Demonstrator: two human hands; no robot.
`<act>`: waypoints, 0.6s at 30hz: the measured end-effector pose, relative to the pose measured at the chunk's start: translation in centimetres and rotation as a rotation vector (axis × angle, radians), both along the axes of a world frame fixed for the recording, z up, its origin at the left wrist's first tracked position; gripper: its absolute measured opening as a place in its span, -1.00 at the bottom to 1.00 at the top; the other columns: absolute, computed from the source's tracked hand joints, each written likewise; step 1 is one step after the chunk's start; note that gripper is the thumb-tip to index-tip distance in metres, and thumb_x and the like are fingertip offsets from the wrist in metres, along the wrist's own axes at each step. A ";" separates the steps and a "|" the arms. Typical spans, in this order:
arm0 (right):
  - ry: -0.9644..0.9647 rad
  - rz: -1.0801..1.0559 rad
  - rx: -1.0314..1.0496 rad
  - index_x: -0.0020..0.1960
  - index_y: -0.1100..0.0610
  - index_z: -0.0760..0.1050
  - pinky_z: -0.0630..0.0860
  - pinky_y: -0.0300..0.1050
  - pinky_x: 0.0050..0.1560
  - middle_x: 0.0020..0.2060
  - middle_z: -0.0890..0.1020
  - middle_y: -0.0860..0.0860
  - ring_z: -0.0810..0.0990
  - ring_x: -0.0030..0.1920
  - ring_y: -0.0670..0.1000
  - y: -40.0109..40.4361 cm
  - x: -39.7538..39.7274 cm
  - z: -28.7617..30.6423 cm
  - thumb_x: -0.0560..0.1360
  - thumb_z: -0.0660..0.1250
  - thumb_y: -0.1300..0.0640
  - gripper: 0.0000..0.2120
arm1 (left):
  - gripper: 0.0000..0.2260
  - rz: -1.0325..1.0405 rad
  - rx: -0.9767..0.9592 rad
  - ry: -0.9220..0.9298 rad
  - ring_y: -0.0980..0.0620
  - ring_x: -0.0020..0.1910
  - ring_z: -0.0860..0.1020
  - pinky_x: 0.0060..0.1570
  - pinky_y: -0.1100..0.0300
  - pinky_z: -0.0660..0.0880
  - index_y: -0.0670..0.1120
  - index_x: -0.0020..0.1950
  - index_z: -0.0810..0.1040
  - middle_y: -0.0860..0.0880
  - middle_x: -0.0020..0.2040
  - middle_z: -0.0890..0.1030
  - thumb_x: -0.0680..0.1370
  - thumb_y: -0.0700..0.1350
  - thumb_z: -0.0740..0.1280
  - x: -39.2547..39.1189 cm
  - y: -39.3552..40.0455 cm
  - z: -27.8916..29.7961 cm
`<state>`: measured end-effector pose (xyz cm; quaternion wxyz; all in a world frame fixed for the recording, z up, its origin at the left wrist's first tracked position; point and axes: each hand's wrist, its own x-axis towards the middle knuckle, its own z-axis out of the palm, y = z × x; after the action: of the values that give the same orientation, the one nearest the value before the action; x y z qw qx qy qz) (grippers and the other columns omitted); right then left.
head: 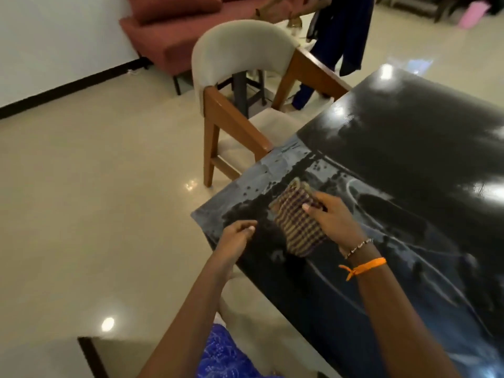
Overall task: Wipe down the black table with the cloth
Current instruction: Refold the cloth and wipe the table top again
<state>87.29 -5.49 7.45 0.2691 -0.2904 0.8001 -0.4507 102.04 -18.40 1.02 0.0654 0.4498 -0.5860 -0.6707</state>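
Note:
A glossy black table (403,148) fills the right side of the view, with wet streaks and smears near its left corner. A checked purple and tan cloth (296,219) lies folded on that wet patch. My right hand (331,219) presses on the cloth's right side, fingers spread over it. My left hand (237,237) hovers at the table's near-left edge, fingers loosely curled, holding nothing I can see. An orange band and a bead bracelet circle my right wrist.
A wooden chair (240,77) with a pale cushioned back stands at the table's left side. A red sofa (174,25) sits by the wall. A person in dark blue (335,36) stands beyond the table. A shiny tiled floor (95,200) lies to the left.

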 end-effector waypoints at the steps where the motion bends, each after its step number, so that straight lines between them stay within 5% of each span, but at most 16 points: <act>1: 0.135 -0.029 0.038 0.05 0.28 0.56 0.50 0.09 0.09 -0.03 0.65 0.23 0.60 0.02 0.19 -1.5 -1.0 0.2 0.53 0.26 0.27 -0.85 | -0.80 0.014 -0.048 -0.002 0.11 0.02 0.49 -0.06 0.22 0.46 0.09 0.00 0.58 0.05 0.04 0.56 0.57 -0.14 0.20 -0.8 -1.9 -0.1; 6: 0.607 -0.096 0.185 0.12 0.27 0.55 0.48 0.06 0.02 -0.01 0.61 0.23 0.55 0.02 0.25 -10.3 -4.0 0.4 0.48 0.30 0.29 -0.77 | -0.84 -0.029 -0.251 -0.016 0.03 -0.02 0.55 0.03 0.06 0.51 0.01 -0.09 0.58 0.02 -0.06 0.60 0.53 -0.15 0.22 -4.8 -12.0 0.7; 11: 0.413 0.252 0.503 0.32 0.15 0.44 0.34 0.02 0.32 0.31 0.45 0.11 0.41 0.30 0.13 -16.1 -2.7 -4.3 0.53 0.27 0.04 -0.61 | -0.86 -0.208 -0.300 -0.051 -0.03 0.01 0.53 0.06 0.11 0.44 -0.05 -0.09 0.57 -0.04 -0.03 0.61 0.52 -0.19 0.23 -8.3 -18.7 -0.5; 18: 0.496 -0.137 0.566 0.50 0.07 0.11 -0.15 0.17 0.49 0.52 0.10 0.08 -0.08 0.54 0.15 -22.6 -2.4 -9.6 0.55 0.16 -0.02 -0.43 | -0.79 -0.352 -0.245 -0.101 0.02 0.01 0.48 0.01 0.16 0.39 -0.07 0.08 0.52 -0.02 0.05 0.55 0.52 -0.25 0.16 -11.0 -20.1 -3.3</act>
<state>84.93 -28.10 -2.12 0.1060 -0.2507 0.9512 -0.1451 91.08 -38.47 -2.29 -0.0281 0.3625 -0.7352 -0.5721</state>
